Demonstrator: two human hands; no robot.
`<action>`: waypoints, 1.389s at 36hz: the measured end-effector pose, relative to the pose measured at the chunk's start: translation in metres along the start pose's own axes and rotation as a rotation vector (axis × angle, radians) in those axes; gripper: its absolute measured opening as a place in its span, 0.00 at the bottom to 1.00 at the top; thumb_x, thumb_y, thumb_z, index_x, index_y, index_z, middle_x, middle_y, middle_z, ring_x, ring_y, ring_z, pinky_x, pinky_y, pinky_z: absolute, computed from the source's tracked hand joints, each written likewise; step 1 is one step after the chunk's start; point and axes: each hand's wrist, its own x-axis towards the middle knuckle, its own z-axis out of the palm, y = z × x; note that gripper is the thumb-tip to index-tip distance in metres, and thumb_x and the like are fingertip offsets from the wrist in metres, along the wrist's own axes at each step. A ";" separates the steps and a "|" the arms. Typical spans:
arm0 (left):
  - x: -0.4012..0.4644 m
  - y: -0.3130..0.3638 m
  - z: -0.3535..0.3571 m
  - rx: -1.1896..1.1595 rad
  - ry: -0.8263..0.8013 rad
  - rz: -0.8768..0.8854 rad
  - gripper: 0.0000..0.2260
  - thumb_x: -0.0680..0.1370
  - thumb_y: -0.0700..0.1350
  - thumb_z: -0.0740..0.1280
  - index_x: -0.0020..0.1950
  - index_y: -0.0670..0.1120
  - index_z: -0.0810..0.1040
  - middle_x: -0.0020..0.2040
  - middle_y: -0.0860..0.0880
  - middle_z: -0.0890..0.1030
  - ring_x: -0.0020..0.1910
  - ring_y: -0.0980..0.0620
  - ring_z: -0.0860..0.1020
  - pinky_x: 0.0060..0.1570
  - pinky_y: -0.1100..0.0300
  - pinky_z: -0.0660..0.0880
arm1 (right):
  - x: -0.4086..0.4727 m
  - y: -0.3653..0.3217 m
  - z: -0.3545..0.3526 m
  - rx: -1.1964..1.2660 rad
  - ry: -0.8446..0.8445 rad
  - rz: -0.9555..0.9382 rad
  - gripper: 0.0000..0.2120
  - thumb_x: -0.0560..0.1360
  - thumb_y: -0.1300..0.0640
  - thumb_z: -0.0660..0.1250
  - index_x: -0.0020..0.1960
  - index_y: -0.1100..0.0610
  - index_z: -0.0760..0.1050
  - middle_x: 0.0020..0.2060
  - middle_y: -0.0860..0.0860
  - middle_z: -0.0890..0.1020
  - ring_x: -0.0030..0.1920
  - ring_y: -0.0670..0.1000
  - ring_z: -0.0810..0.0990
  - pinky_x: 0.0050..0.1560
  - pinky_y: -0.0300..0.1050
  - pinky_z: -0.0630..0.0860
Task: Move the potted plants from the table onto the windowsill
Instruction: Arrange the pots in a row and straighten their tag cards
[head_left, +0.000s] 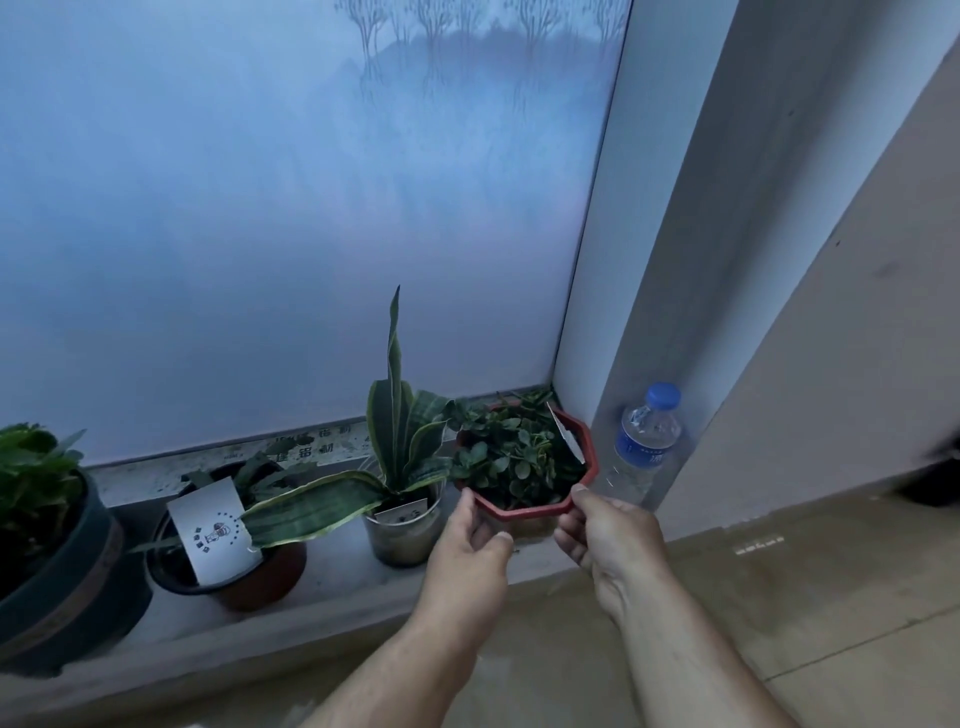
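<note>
A red octagonal pot (589, 457) full of small round green leaves, with a white tag stuck in it, sits at the right end of the windowsill (332, 577). My left hand (470, 545) grips its near-left rim and my right hand (605, 530) grips its near-right rim. Left of it stands a snake plant in a clear pot (402, 535). Further left is a brown pot (260, 577) with a white card, and a large dark pot (67, 587) with leafy green growth stands at the far left edge.
A frosted window pane (291, 234) rises right behind the sill. A water bottle with a blue cap (644, 441) stands in the corner by the window frame, just right of the red pot. A tiled wall (779, 597) lies below the sill.
</note>
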 end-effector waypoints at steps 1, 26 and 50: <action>0.002 -0.001 -0.002 0.001 -0.003 0.015 0.27 0.81 0.28 0.58 0.72 0.55 0.66 0.57 0.62 0.79 0.45 0.80 0.77 0.43 0.82 0.72 | -0.001 0.002 0.001 -0.008 -0.017 0.004 0.07 0.78 0.61 0.70 0.42 0.62 0.78 0.25 0.53 0.78 0.25 0.49 0.77 0.36 0.46 0.81; -0.004 -0.002 0.007 -0.113 0.061 -0.128 0.11 0.81 0.39 0.66 0.53 0.56 0.74 0.54 0.62 0.80 0.56 0.62 0.77 0.70 0.48 0.73 | 0.000 -0.012 -0.005 0.074 -0.002 0.043 0.09 0.79 0.55 0.70 0.48 0.62 0.79 0.35 0.56 0.80 0.31 0.50 0.79 0.34 0.47 0.83; 0.009 -0.011 0.003 -0.173 0.027 -0.136 0.15 0.83 0.42 0.65 0.67 0.58 0.72 0.56 0.59 0.80 0.53 0.59 0.78 0.62 0.48 0.77 | -0.003 -0.005 -0.002 0.049 -0.029 -0.003 0.05 0.81 0.63 0.66 0.53 0.64 0.80 0.42 0.59 0.85 0.40 0.53 0.84 0.41 0.48 0.83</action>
